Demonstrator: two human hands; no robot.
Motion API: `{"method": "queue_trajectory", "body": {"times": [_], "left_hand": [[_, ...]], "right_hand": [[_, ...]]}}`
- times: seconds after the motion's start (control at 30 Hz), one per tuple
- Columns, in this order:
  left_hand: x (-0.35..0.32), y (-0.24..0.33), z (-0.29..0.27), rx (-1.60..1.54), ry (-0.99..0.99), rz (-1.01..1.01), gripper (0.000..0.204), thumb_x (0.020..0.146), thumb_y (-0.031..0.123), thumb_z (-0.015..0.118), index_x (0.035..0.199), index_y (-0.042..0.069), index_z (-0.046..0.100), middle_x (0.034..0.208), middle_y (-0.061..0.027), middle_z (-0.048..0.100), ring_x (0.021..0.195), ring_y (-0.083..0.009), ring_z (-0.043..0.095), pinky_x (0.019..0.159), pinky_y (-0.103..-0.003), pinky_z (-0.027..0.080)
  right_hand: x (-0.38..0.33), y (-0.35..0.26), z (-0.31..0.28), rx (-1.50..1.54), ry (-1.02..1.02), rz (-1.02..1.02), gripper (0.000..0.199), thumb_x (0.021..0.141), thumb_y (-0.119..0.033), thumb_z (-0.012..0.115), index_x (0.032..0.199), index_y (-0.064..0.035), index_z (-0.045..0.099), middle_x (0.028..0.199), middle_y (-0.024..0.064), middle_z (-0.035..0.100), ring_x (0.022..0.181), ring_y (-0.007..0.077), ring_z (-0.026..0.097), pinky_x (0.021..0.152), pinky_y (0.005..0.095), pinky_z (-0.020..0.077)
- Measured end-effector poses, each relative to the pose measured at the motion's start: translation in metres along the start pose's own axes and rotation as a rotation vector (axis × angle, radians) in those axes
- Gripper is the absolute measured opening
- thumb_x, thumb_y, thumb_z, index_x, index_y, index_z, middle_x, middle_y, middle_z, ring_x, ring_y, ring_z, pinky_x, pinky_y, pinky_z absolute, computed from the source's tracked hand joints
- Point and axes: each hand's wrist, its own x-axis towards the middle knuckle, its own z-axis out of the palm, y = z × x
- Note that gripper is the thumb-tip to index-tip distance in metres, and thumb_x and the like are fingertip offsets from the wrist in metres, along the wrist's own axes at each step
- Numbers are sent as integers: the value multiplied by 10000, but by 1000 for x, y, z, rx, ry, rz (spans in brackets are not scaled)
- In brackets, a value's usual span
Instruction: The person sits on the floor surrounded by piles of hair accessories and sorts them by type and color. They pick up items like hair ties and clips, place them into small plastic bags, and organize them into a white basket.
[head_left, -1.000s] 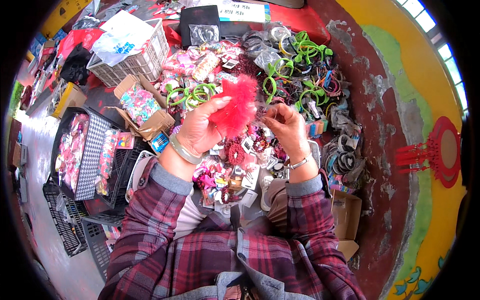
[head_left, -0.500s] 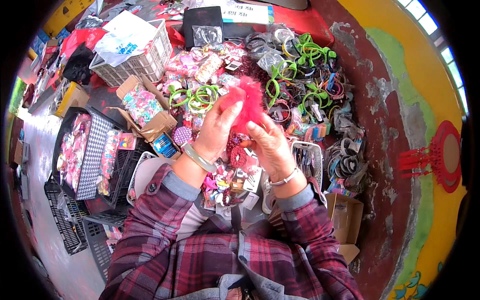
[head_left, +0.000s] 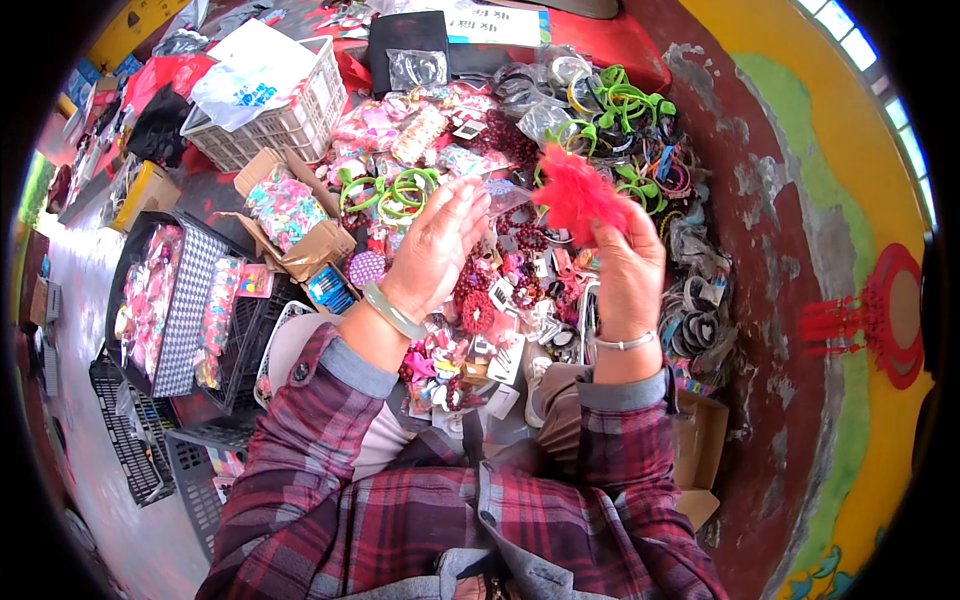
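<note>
My right hand pinches a red, fluffy, flower-like hair ornament and holds it up over the right side of the pile. Its petals or feathers spread out above my thumb and fingers. My left hand is raised to the left of it, with fingers straight and pressed together. A clear plastic bag stretches from those fingertips toward the ornament; the exact grip on it is hidden. Beneath both hands lie hair accessories, including a dark red scrunchie and green headbands.
A white crate stands at the far left, with an open cardboard box nearer. Black baskets flank my left side. Bagged headbands lie along the peeling wall. Another cardboard box sits by my right arm.
My hands have moved apart. The right one has carried the red ornament to the right, and the clear plastic now shows between it and my left hand.
</note>
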Motion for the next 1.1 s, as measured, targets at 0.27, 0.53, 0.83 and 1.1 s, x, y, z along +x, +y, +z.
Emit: {"method": "queue_trajectory", "body": {"times": [0.27, 0.53, 0.83, 1.1], "left_hand": [[1, 4, -3, -55, -22, -157, 380, 946, 257, 410, 1222, -4, 412, 1233, -148, 470, 1150, -222, 467, 954, -320, 398], [-2, 4, 2, 43, -116, -141, 432, 967, 306, 319, 1246, -15, 394, 1277, -148, 440, 1154, -211, 454, 969, -333, 382], [-3, 1, -2, 516, -292, 36, 406, 970, 268, 319, 1246, -19, 402, 1259, -135, 457, 1174, -215, 448, 974, -329, 363], [-7, 4, 1, 421, -285, -125, 417, 966, 300, 333, 1257, 6, 391, 1233, -136, 486, 1137, -241, 495, 847, -295, 432]], "right_hand": [[-5, -9, 0, -791, -4, -521, 311, 645, 86, 630, 920, -56, 662, 898, 78, 604, 802, 187, 593, 688, 256, 468], [-2, 0, 2, -948, -265, -529, 275, 632, 51, 629, 886, -51, 654, 802, 103, 590, 734, 265, 586, 629, 323, 475], [-3, 1, 1, -1218, -214, -487, 160, 661, -15, 617, 817, -51, 625, 755, 101, 562, 730, 295, 566, 639, 371, 462], [-3, 2, -1, -1210, -342, -517, 168, 657, -19, 616, 825, -26, 615, 886, 121, 584, 826, 314, 565, 711, 366, 467]]}}
